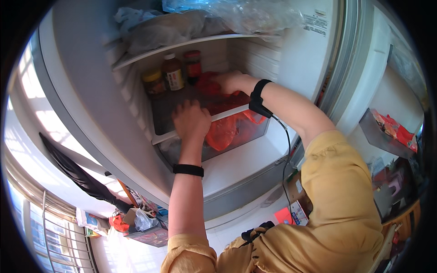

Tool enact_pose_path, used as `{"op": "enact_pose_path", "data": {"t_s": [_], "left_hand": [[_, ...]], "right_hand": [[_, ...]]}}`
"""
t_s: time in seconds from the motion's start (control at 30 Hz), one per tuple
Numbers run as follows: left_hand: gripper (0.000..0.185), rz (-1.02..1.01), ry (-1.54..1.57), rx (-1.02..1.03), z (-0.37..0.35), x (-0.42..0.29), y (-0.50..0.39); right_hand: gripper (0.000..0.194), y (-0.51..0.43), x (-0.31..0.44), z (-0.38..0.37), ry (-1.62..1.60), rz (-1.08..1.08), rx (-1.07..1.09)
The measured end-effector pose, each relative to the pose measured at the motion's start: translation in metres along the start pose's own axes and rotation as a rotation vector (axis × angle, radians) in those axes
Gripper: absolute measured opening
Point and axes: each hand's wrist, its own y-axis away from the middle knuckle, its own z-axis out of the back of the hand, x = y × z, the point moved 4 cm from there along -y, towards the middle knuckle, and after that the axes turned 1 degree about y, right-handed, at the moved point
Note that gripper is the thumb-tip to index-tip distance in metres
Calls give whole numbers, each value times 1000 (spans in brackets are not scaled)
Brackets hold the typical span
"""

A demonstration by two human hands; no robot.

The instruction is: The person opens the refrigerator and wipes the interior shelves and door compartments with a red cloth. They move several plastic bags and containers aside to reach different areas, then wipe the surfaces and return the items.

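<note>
My right hand (231, 82) reaches deep over the refrigerator's lower glass shelf (174, 104), on a crumpled red cloth (207, 84); its fingertips are hidden. My left hand (192, 119) lies over the white front trim of the same shelf, fingers spread on the glass, with nothing seen in it. Behind it, on the left, stand a yellow-lidded jar (154, 83), a white-capped bottle (173, 73) with a label, and a red-lidded jar (193, 65). Under the glass, a clear drawer (254, 133) holds a red plastic bag (222, 132), which bulges out at the front.
Plastic-wrapped goods (167, 30) crowd the upper shelf (184, 42). At right, the open refrigerator door (362, 85) carries a bin (385, 136) with a red packet. A black cable (289, 143) hangs from my right wristband. Boxes (150, 235) stand on the floor at left.
</note>
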Motion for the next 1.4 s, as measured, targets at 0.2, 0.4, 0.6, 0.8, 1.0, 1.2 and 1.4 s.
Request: {"op": "enact_pose_path", "data": {"t_s": [0.2,0.4,0.6,0.8,1.0,1.2,1.4], "left_hand": [[24,20,-5,35,-2,1,-1],[23,47,-2,52,1,0,-2],[23,52,-5,83,2,0,-2],[24,39,10,77,2,0,-1],[29,159,338,40,7,10,-2],[39,95,207,-26,24,30,22],[54,20,-75,66,22,25,51]], "right_hand": [[56,-43,-38,-13,129,-318,44],[50,-48,-45,-15,43,-217,-135],[53,-2,-39,-4,-22,-283,-51],[52,71,-3,10,-58,-257,26],[67,117,77,15,-183,-66,-143],[54,132,142,-5,-55,63,-532],[52,137,142,-20,-155,34,-565]]}}
